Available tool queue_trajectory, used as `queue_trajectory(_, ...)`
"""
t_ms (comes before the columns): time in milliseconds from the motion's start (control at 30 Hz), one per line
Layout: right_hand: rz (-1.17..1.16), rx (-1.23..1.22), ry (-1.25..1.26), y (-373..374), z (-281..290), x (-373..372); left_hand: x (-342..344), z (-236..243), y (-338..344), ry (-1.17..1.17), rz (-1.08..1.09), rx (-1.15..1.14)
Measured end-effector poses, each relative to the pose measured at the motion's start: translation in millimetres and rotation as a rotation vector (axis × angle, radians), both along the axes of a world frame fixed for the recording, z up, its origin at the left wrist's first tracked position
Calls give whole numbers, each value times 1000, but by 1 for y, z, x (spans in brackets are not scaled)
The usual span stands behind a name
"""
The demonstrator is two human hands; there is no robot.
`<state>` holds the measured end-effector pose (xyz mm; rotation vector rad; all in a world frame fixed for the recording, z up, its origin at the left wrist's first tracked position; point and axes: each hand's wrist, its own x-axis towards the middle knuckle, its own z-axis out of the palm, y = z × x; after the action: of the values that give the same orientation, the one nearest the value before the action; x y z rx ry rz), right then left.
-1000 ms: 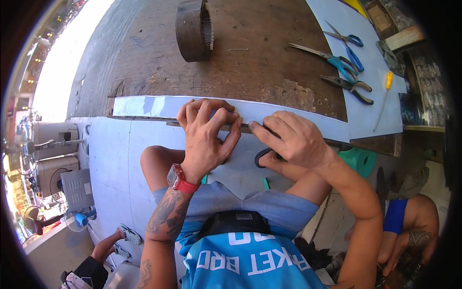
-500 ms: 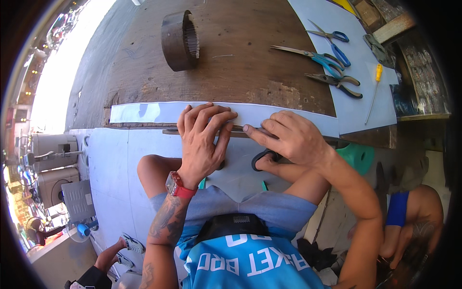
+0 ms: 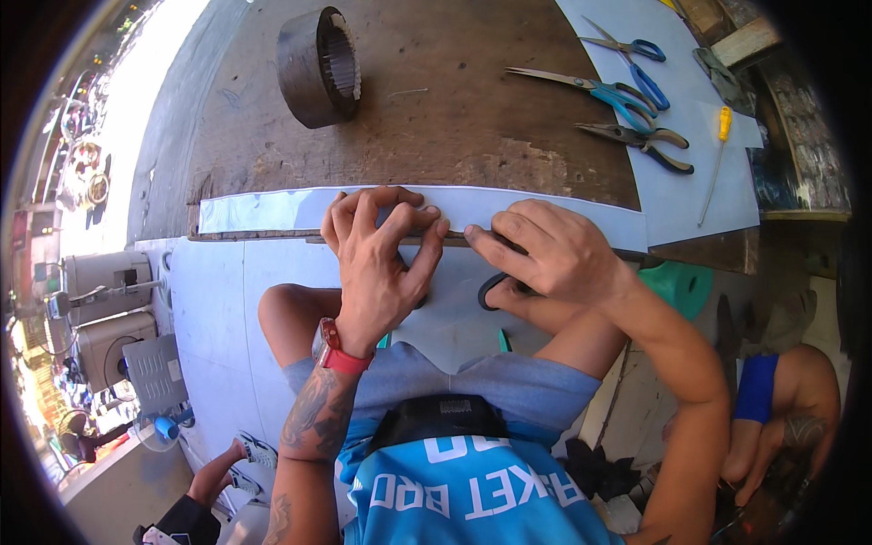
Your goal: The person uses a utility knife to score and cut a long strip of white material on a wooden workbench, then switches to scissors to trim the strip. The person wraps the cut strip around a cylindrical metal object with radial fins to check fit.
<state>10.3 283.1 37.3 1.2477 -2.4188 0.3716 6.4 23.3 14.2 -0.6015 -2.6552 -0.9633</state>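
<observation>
The white strip (image 3: 272, 211) still lies along the bench's (image 3: 454, 127) near edge; my left hand (image 3: 377, 259), flatter just before, now curls loosely over it, apparently working that edge. My right hand (image 3: 559, 254) is half-curled; I cannot tell what either grips.

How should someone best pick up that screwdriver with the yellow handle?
Probably by the thick yellow handle, from above and slightly right: the thin metal shaft lies flat on white sheeting, and black-handled metal pliers lie to the left.
</observation>
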Motion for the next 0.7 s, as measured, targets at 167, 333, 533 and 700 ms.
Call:
queue_trajectory(167,-3,-27,22,-3,0,-3,0,2,5,25,27,18)
queue_trajectory(333,-8,-37,43,-5,-2,-4,0,2,8,50,41,0)
queue_trajectory(533,-15,12,-36,-6,5,-4,1,6,12,19,42,-37)
queue_trajectory(700,-5,71,-88,3,15,0,1,6,20,4,-38,32)
